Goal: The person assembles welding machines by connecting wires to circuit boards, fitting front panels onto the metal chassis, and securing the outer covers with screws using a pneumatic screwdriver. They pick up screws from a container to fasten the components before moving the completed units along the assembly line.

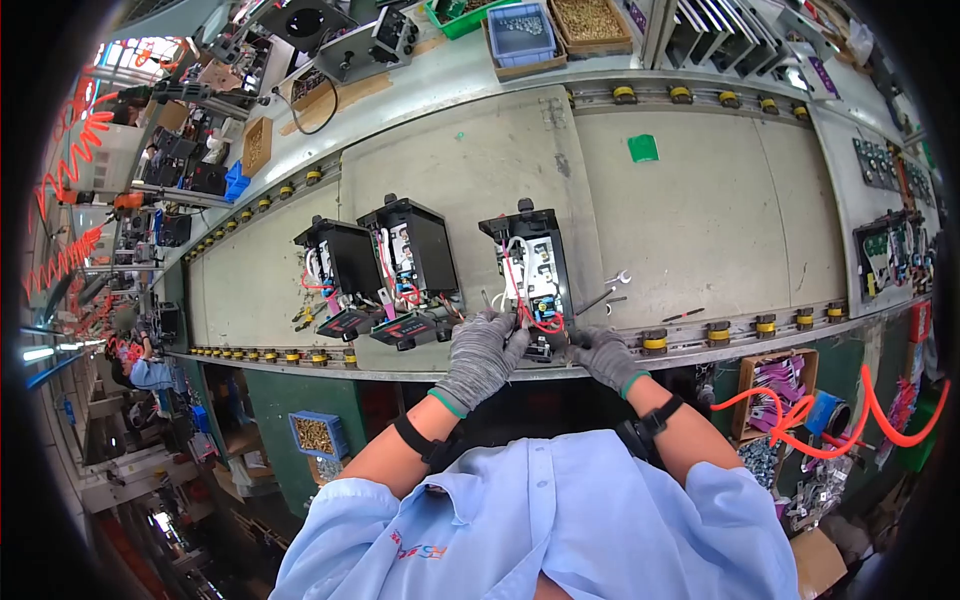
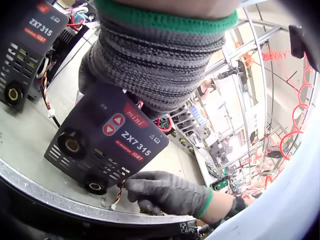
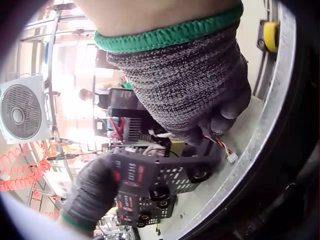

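Note:
An opened welding machine (image 1: 535, 265), its circuit boards and red and white wires exposed, stands at the bench's front edge. Its black front panel (image 2: 112, 137), marked ZX7 315, tilts toward the person. My gray-gloved left hand (image 1: 485, 350) holds this panel at its upper edge; in the left wrist view the fingertips are hidden behind it. At the panel's lower corner, my gloved right hand (image 1: 605, 358) pinches a thin multicolored wire lead (image 3: 220, 143), curled fingers around it. A small white connector (image 3: 232, 158) hangs from the lead's end, past the fingers.
Two similar machines (image 1: 415, 245) (image 1: 345, 255) stand to the left, front panels hanging loose. A wrench (image 1: 622, 277), a screwdriver-like tool (image 1: 685, 314) and a green piece (image 1: 643, 148) lie to the right. Yellow rollers (image 1: 717, 332) line the bench edge.

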The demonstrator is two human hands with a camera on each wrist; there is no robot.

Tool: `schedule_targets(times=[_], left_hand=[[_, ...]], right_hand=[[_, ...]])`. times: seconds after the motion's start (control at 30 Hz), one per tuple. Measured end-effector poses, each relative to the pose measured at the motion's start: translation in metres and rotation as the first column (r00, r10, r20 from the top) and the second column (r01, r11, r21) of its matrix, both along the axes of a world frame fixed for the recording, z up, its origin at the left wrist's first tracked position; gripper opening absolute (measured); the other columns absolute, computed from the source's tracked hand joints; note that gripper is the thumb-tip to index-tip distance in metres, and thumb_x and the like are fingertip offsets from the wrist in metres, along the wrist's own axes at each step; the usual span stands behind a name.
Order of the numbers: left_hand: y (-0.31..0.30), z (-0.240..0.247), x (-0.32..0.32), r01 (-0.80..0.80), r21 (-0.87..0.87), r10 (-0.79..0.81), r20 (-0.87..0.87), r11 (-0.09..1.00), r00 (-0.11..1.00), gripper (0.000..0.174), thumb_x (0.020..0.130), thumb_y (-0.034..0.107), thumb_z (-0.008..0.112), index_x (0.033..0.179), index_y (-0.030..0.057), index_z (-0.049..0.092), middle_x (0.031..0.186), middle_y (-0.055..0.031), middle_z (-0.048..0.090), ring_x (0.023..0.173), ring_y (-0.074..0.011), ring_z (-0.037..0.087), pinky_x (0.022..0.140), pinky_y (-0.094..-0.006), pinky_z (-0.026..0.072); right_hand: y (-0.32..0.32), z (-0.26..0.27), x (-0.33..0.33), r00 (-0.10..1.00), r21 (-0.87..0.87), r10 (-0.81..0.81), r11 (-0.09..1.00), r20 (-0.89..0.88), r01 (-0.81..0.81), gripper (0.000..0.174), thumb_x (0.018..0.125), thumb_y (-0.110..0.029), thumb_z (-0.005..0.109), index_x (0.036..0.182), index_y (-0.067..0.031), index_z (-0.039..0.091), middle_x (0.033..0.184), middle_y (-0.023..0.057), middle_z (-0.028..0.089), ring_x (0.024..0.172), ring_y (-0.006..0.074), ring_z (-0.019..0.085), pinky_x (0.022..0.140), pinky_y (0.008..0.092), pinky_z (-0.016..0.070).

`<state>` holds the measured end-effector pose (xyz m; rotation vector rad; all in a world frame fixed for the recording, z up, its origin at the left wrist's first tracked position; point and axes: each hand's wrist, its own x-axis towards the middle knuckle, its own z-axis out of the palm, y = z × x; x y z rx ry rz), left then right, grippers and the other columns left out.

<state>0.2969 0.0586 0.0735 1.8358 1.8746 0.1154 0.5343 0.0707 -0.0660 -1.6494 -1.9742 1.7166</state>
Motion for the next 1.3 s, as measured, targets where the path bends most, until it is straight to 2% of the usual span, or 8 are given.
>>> schedule_targets(times=[0.2,0.3,0.53,0.73,0.83,0.9,1.0,1.3], left_hand=[[-0.008,0.008,-0.005,0.028,0.040,-0.025,-0.077,0.999,0.997,0.053,0.092,0.047,0.069,0.120,0.0020,0.071,0.120,-0.0260,0.066,0.110,-0.0399,0.065,0.097,-0.0494,0.0498],[-0.011,0.009,-0.006,-0.009,0.036,0.010,-0.017,0.999,1.000,0.049,0.093,0.042,0.069,0.120,0.0018,0.071,0.123,-0.0257,0.065,0.111,-0.0401,0.065,0.097,-0.0475,0.0507],[-0.011,-0.006,-0.010,-0.110,0.041,0.105,0.098,0.993,0.990,0.034,0.095,0.029,0.068,0.112,0.0002,0.073,0.114,-0.0229,0.068,0.104,-0.0380,0.067,0.091,-0.0435,0.0542],[0.012,-0.004,0.000,-0.221,-0.165,0.250,0.183,0.961,0.951,0.028,0.093,0.028,0.070,0.104,0.0031,0.076,0.088,-0.0172,0.073,0.084,-0.0316,0.071,0.084,-0.0420,0.0550],[0.012,0.003,-0.001,-0.405,-0.452,0.558,0.283,0.795,0.780,0.030,0.091,0.031,0.073,0.103,0.0030,0.076,0.085,-0.0158,0.074,0.081,-0.0300,0.071,0.083,-0.0422,0.0549],[0.000,-0.003,-0.011,-0.393,-0.134,0.415,0.268,0.910,0.869,0.033,0.089,0.031,0.075,0.103,0.0009,0.076,0.090,-0.0159,0.075,0.085,-0.0282,0.072,0.085,-0.0413,0.0552],[-0.017,0.012,-0.023,-0.332,0.108,0.319,0.121,0.937,0.940,0.036,0.088,0.031,0.076,0.106,0.0000,0.075,0.093,-0.0159,0.075,0.087,-0.0270,0.071,0.084,-0.0397,0.0554],[-0.014,0.076,0.005,-0.190,-0.097,0.212,0.322,0.977,0.923,0.030,0.089,0.029,0.076,0.101,0.0016,0.074,0.084,-0.0114,0.073,0.079,-0.0229,0.068,0.075,-0.0368,0.0542]], right_hand=[[0.027,0.034,0.005,0.987,0.045,-0.002,0.999,0.158,-0.005,0.032,0.090,-0.031,0.068,0.113,-0.0086,0.073,0.109,0.0206,0.071,0.105,0.0366,0.068,0.092,0.0485,0.0525],[0.039,0.025,0.004,0.964,0.471,-0.088,0.881,0.251,-0.042,0.021,0.089,-0.020,0.067,0.108,-0.0132,0.074,0.102,0.0178,0.071,0.100,0.0372,0.069,0.085,0.0479,0.0551],[0.051,0.060,0.030,0.797,0.133,0.413,0.848,0.440,-0.513,0.022,0.091,-0.030,0.066,0.105,-0.0149,0.075,0.104,0.0178,0.071,0.100,0.0371,0.068,0.084,0.0485,0.0547],[0.025,0.119,0.044,0.938,0.243,0.313,0.908,0.148,-0.342,0.029,0.092,-0.031,0.067,0.109,-0.0092,0.073,0.102,0.0181,0.072,0.093,0.0374,0.069,0.087,0.0460,0.0534],[0.022,0.146,0.027,0.996,0.173,0.088,0.981,-0.016,-0.084,0.030,0.093,-0.023,0.067,0.117,-0.0052,0.071,0.098,0.0150,0.073,0.087,0.0292,0.070,0.084,0.0412,0.0545],[0.024,0.153,0.019,0.884,-0.082,-0.084,0.995,-0.459,0.052,0.034,0.094,-0.016,0.067,0.125,-0.0033,0.068,0.093,0.0097,0.073,0.084,0.0160,0.067,0.079,0.0333,0.0548],[0.024,0.155,0.003,0.781,-0.291,-0.243,0.953,-0.576,0.082,0.036,0.097,-0.014,0.064,0.130,-0.0016,0.066,0.089,0.0058,0.071,0.085,0.0080,0.063,0.077,0.0281,0.0540],[0.025,0.139,-0.024,0.945,0.220,0.078,0.976,-0.318,-0.006,0.028,0.095,-0.014,0.068,0.122,-0.0077,0.073,0.097,0.0122,0.076,0.086,0.0236,0.072,0.078,0.0359,0.0562]])
